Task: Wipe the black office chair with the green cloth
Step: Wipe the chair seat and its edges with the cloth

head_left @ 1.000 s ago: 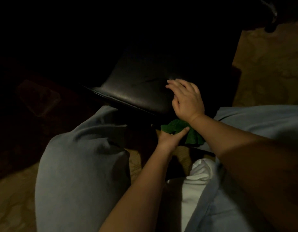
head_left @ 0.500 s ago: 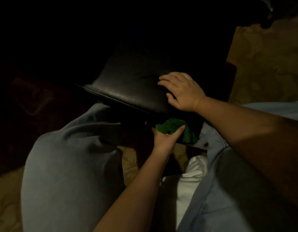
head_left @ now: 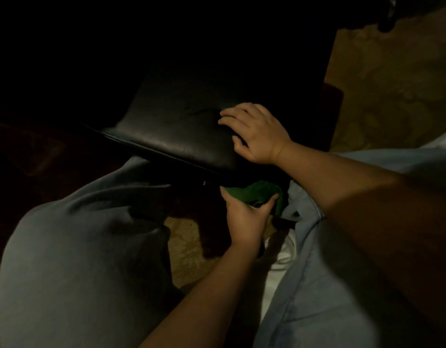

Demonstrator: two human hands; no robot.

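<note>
The person crouches in dim light in front of the chair (head_left: 181, 126), whose black seat fills the middle of the view.

The right hand (head_left: 257, 135) lies palm down on the seat near its front edge. Its fingers are loosely spread and only a little bent, pointing left across the leather, and they hold nothing. A second ago the same fingers pointed away from the person and the wrist lay over the cloth. Since then the hand has turned and slid further onto the seat, so the wrist is now apart from the cloth.

The left hand (head_left: 244, 219) reaches up from below and grips the cloth (head_left: 257, 193). The thumb (head_left: 270, 200) curls round the cloth's right side, and the other fingers are mostly hidden behind it on the left. The cloth is bunched just under the seat's front edge, close to the underside. The dark makes it hard to tell whether it touches. It has stayed in much the same spot below the rim over the last second, with the grip unchanged.

A grey-blue knee (head_left: 73, 247) fills the lower left. White fabric (head_left: 285, 254) shows between the legs, and patterned carpet (head_left: 392, 91) lies to the right of the chair.
</note>
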